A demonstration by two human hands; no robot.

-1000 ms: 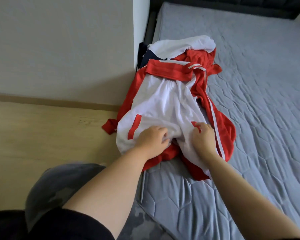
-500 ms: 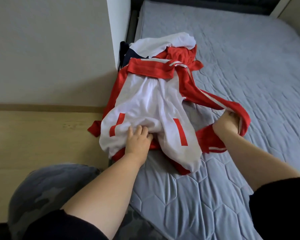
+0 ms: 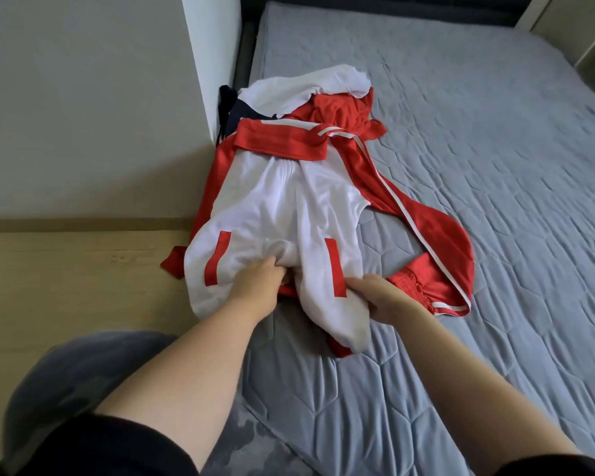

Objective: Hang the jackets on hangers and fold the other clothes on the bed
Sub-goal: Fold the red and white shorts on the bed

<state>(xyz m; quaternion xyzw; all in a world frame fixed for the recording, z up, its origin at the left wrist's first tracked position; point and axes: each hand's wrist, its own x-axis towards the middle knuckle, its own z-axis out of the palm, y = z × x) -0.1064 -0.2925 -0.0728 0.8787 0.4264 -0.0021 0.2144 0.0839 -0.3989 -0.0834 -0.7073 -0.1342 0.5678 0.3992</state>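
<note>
A red and white track jacket lies on the left edge of the grey bed, its white front with two red pocket strips facing up. One red sleeve with white stripes is spread out to the right on the mattress. My left hand grips a bunch of white fabric at the jacket's near middle. My right hand grips the white hem beside the right pocket strip. Behind the jacket lies a heap of other clothes: a white garment, a red one and a dark one.
A white wall corner stands just left of the heap. Wooden floor runs along the bed's left side. My knee in grey patterned trousers is at the lower left. The right part of the mattress is bare.
My right hand pulled the red sleeve out to the right, let it go on the mattress, and came back to grip the white hem. My left hand kept hold of the jacket's middle.
</note>
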